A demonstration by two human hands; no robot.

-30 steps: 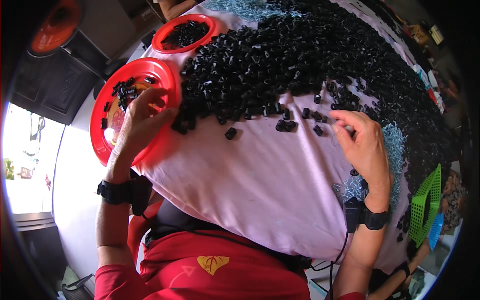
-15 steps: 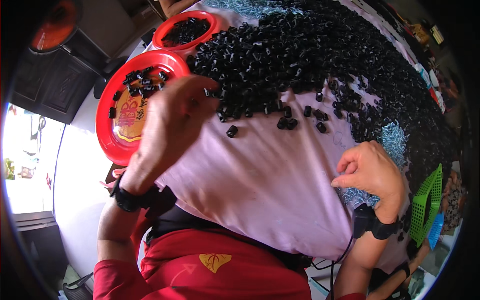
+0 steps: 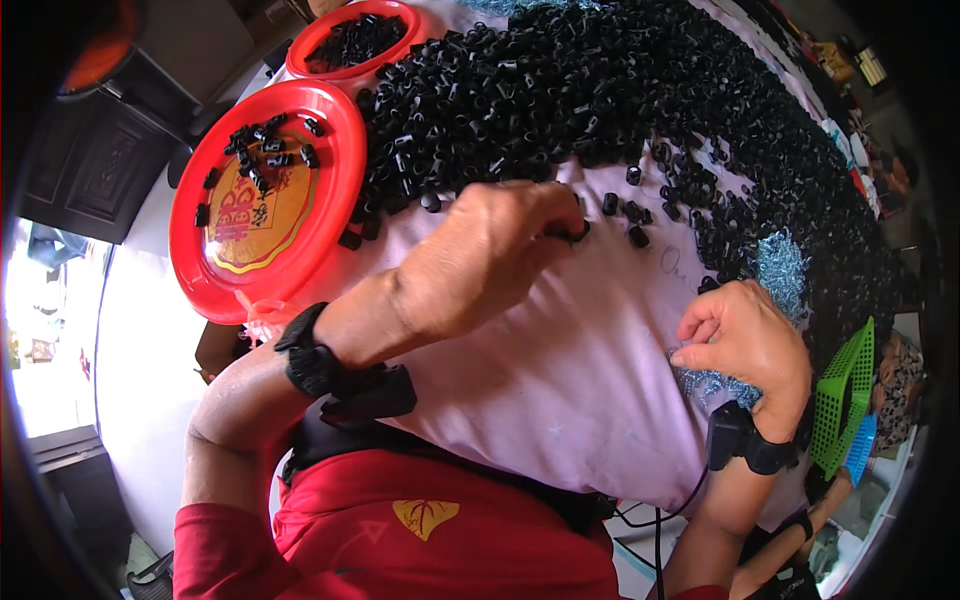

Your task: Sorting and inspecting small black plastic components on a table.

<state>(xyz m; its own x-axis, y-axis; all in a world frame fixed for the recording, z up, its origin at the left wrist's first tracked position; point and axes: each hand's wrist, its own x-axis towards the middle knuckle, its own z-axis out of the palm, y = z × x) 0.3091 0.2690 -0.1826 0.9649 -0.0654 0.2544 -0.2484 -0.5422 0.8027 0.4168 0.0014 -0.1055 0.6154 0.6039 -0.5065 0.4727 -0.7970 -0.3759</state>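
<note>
My left hand (image 3: 490, 250) reaches across to the near edge of a big heap of small black plastic cylinders (image 3: 480, 110). Its fingertips are closed on one black cylinder (image 3: 572, 234), partly hidden by the fingers. At the right, my right hand (image 3: 745, 345) is held with thumb and fingers pinched together; whatever they hold is too small to make out. Under and beside it lies a small pile of shiny blue-silver bits (image 3: 722, 388). To the left, a red plate (image 3: 185, 265) with a yellow printed centre carries several black pieces.
Another red plate (image 3: 300, 55), filled with black pieces, stands behind the first. More blue-silver bits (image 3: 782, 275) lie beyond my right hand. A pink cloth (image 3: 560, 400) covers the table. A green perforated basket (image 3: 845, 400) and a blue one (image 3: 860, 450) stand at the right, near another person's arm (image 3: 790, 550).
My left hand has moved right, from beside the red plate to the heap's near edge, and closed on a black cylinder. My right hand has stayed almost in place.
</note>
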